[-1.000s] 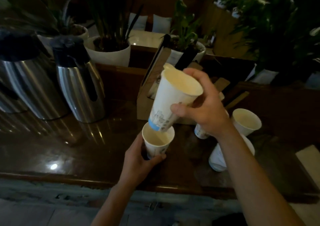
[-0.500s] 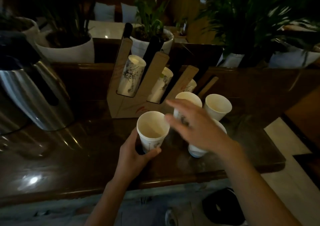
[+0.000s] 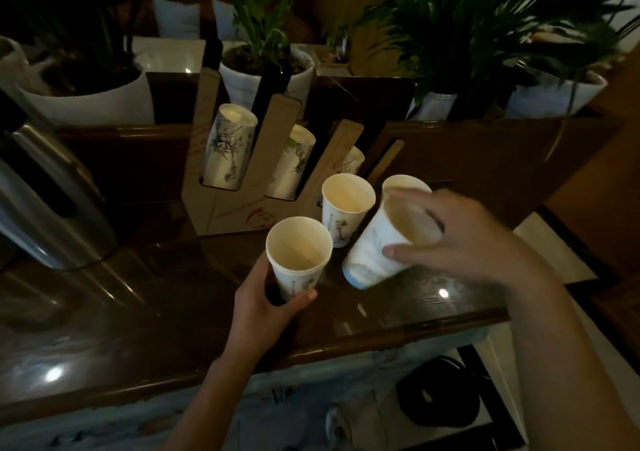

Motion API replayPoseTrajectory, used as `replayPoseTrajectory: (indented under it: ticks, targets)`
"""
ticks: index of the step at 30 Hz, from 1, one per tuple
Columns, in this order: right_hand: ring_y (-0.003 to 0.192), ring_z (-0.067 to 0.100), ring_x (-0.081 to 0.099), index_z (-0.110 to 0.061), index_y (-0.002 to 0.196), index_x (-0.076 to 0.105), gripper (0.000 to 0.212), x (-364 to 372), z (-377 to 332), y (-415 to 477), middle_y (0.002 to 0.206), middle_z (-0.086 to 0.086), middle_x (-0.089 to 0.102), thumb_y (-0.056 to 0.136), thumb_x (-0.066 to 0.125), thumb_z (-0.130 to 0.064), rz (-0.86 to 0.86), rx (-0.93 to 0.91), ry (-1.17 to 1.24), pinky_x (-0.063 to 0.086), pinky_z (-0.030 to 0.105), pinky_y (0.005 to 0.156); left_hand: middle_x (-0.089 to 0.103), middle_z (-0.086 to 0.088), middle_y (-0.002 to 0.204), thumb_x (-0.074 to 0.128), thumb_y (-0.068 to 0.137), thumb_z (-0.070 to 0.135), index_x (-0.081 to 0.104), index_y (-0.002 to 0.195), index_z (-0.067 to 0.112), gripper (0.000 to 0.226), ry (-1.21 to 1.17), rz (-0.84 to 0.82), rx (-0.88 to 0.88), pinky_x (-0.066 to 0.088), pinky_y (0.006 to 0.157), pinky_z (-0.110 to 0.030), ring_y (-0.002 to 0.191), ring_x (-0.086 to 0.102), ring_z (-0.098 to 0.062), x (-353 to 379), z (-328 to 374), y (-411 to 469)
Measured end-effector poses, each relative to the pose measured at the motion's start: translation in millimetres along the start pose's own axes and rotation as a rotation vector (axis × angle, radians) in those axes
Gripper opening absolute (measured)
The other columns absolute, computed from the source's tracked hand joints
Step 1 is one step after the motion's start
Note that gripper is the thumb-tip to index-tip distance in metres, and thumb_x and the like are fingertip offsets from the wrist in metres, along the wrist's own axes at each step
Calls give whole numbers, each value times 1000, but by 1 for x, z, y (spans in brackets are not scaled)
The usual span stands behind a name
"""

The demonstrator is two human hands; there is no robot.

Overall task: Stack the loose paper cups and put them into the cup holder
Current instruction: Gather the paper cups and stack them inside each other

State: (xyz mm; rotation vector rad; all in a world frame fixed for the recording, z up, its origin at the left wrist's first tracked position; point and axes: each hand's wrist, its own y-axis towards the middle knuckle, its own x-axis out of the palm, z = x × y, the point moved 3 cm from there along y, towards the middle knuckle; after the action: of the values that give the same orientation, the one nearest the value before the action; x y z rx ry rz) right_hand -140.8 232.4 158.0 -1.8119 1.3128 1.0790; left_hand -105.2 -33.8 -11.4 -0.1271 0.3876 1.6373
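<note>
Dim, glossy dark wooden counter (image 3: 145, 298). Left hand (image 3: 263, 308) clamps fingers around an upright white paper cup stack (image 3: 298, 258), seemingly nested. Right hand (image 3: 474, 242) grips a tilted white paper cup (image 3: 377, 249) near the brown cardboard cup holder (image 3: 242, 173).

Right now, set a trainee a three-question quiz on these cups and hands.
1. True or false: the left hand holds an upright cup by its lower body.
2. How does the cup in the right hand sit? A) upright on the counter B) tilted, off the counter C) upside down
3. How many cup stacks show in the slots of the cardboard cup holder?

Key: 1 true. 2 B, with its mouth facing up and right. 3 three: a tall stack, a middle one and a third partly hidden.
</note>
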Motion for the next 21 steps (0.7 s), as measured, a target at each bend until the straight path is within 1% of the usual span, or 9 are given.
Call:
replayPoseTrajectory:
  ticks: [3,6,8,10,12,14,17,19,21]
  targets:
    - [95,-1,54,-53,123,51,77,-39,-21,6,111,-24,51,53,74,-78,170,-12,157,48,22,63,58,30,134,82,64,56,44,143,41,89,-21,-2,-2,49,90,-4,123,53,16,1,-1,0]
    - [95,-3,57,-40,117,60,73,-54,-48,25,110,-21,58,56,70,-79,264,-122,160,45,20,64,60,31,133,85,65,50,45,145,34,91,-30,-3,4,46,91,1,124,54,14,3,0,0]
    - [92,-4,59,-39,120,62,70,-51,-70,40,107,-22,60,61,66,-77,206,-186,152,45,21,64,60,37,130,90,68,39,47,144,33,88,-27,3,9,45,91,3,122,54,17,4,-1,0]
    - [88,-3,59,-40,119,62,67,-40,-91,56,101,-24,60,64,63,-78,97,-237,64,47,23,65,61,32,132,91,69,32,48,144,32,87,-24,17,14,45,92,2,123,56,15,5,0,0]
    - [85,4,60,-35,110,68,66,-23,-107,74,97,-18,63,64,59,-81,26,-253,-101,49,27,63,61,27,135,91,70,29,48,144,33,86,-31,25,21,46,93,-1,124,56,12,6,2,-1]
    - [74,12,62,-25,88,73,68,-3,-119,89,82,-7,66,65,54,-85,4,-251,-259,44,27,53,61,27,136,91,71,29,47,144,37,86,-37,36,27,48,94,-4,124,57,11,6,4,-1]
    - [52,15,49,-19,56,53,67,31,-131,99,58,-2,52,71,51,-84,-5,-244,-364,29,25,44,62,24,136,90,71,33,46,145,37,86,-46,51,14,49,93,-4,123,58,11,7,6,-2]
    - [52,15,44,-20,56,45,65,49,-134,100,59,-1,47,74,52,-82,-46,-262,-399,28,26,45,62,24,135,89,71,35,46,144,34,85,-57,58,-2,49,91,-3,122,59,10,7,7,-2]
    - [53,15,47,-17,57,48,65,61,-134,100,60,0,50,78,52,-79,-103,-284,-460,32,28,47,62,25,134,89,71,33,46,144,32,85,-56,60,-10,48,90,-2,122,59,10,8,8,-1]
